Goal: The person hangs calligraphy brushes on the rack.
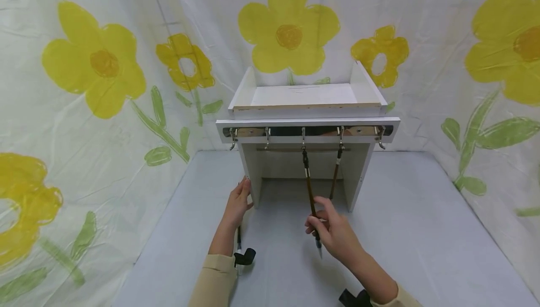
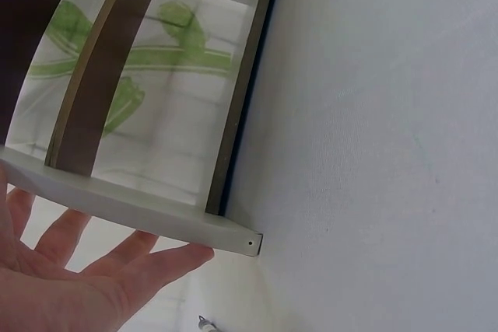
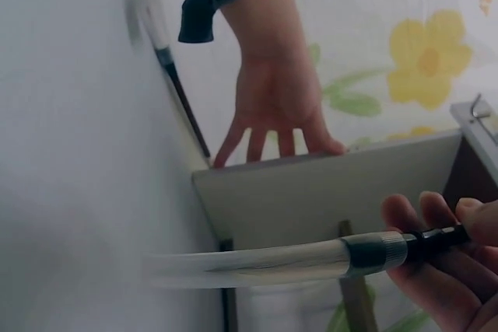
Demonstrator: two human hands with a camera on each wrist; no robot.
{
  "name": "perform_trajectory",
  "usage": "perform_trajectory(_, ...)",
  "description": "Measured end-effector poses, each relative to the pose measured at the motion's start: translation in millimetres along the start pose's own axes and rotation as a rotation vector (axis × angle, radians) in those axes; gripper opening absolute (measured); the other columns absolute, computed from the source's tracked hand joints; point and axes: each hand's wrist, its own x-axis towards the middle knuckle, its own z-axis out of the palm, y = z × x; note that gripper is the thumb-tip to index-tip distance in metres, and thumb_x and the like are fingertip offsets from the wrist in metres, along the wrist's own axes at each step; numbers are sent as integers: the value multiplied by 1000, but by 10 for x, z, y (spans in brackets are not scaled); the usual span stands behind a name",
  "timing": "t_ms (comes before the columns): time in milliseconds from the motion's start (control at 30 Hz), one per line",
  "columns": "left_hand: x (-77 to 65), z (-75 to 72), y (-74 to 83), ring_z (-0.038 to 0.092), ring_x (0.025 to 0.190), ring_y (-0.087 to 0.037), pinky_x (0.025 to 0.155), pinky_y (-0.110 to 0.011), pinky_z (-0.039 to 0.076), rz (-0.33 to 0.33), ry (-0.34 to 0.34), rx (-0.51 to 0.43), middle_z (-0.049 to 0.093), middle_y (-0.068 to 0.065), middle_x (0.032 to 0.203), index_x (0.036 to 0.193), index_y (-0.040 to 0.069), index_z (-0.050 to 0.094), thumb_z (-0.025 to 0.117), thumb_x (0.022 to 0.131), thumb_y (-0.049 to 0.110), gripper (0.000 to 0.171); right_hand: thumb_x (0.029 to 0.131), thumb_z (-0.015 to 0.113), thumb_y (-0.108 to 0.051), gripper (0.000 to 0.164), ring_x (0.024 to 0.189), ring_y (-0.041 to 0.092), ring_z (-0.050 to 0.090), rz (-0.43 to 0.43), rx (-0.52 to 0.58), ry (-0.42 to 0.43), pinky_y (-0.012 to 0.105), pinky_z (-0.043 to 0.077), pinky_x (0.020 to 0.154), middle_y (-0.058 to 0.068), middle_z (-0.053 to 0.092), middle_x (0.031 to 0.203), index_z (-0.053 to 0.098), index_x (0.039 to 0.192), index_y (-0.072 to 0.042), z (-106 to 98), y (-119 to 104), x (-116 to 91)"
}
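My right hand [image 1: 333, 232] pinches the lower part of a calligraphy brush [image 1: 310, 187], which hangs slanted below the middle hook [image 1: 303, 138] of a white wooden shelf rack. In the right wrist view the brush's pale tip [image 3: 257, 264] points away from the thumb and fingers. My left hand [image 1: 237, 206] touches the outside of the rack's left side panel [image 1: 252, 175], its fingers spread and nearly straight, as the left wrist view shows. A second calligraphy brush [image 1: 336, 173] hangs from the hook to the right. Whether the held brush's loop sits fully on its hook is too small to tell.
A third brush [image 1: 239, 237] lies on the pale tabletop [image 1: 291, 269] beside the left wrist, partly hidden by it. Several metal hooks line the rack's front rail [image 1: 249, 131]. An open tray-like top [image 1: 303, 95] sits above. Behind hangs a flower-painted sheet [image 1: 168, 110].
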Motion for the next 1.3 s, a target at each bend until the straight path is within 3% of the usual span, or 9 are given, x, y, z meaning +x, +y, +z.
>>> perform_trajectory(333, 5, 1, -8, 26, 142, -34, 101, -56, 42, 2, 5, 14, 19, -10, 158, 152, 17, 21, 35, 101, 47, 61, 95, 57, -12, 44, 68, 14, 70, 26, 31, 19, 23, 58, 63, 6, 72, 86, 40, 135, -16, 47, 46, 33)
perform_trajectory(567, 126, -19, -232, 28, 141, -32, 100, -56, 42, 26, 39, 7, 23, -5, 157, 151, 25, 25, 37, 95, 59, 67, 93, 60, -10, 45, 67, 9, 69, 18, -10, 54, 20, 56, 59, 4, 72, 84, 41, 134, -13, 134, 145, 96)
perform_trajectory(733, 140, 2, -285, 31, 140, -31, 98, -55, 44, 47, 71, 31, 25, -4, 157, 151, 26, 27, 36, 91, 65, 72, 93, 61, -9, 44, 66, -1, 67, 1, -46, 72, 20, 53, 53, 3, 73, 84, 41, 133, -9, 207, 218, 189)
perform_trajectory(833, 142, 12, -286, 31, 140, -31, 98, -55, 45, 51, 73, 40, 25, -3, 157, 150, 27, 27, 36, 91, 66, 72, 93, 60, -11, 44, 68, 3, 68, 6, -41, 77, 21, 51, 51, 2, 73, 85, 42, 132, -8, 232, 259, 234)
perform_trajectory(1000, 133, -2, -255, 31, 140, -32, 99, -54, 44, 41, 51, 35, 23, -3, 157, 150, 29, 26, 37, 93, 63, 68, 95, 58, -15, 41, 80, 14, 71, 6, -72, 78, 24, 56, 61, 3, 74, 90, 42, 132, -7, 254, 333, 295)
perform_trajectory(1067, 100, -7, -199, 30, 140, -33, 99, -54, 44, 34, 38, 24, 23, -6, 157, 151, 26, 25, 37, 95, 59, 66, 96, 57, -15, 38, 87, 17, 71, 15, -86, 74, 26, 58, 68, 4, 74, 96, 43, 131, -8, 257, 358, 319)
perform_trajectory(1167, 44, -7, -108, 29, 141, -34, 100, -55, 43, 23, 19, 18, 22, -8, 157, 152, 23, 23, 37, 98, 53, 63, 96, 56, -15, 31, 93, 19, 70, 29, -93, 74, 27, 56, 63, 6, 73, 104, 48, 126, -10, 264, 404, 364)
perform_trajectory(1300, -5, 1, -48, 27, 141, -34, 100, -55, 42, 20, 11, 23, 21, -9, 158, 152, 20, 22, 36, 100, 50, 62, 96, 57, -14, 22, 101, 19, 68, 43, -100, 75, 32, 58, 70, 6, 71, 109, 57, 117, -9, 277, 459, 438)
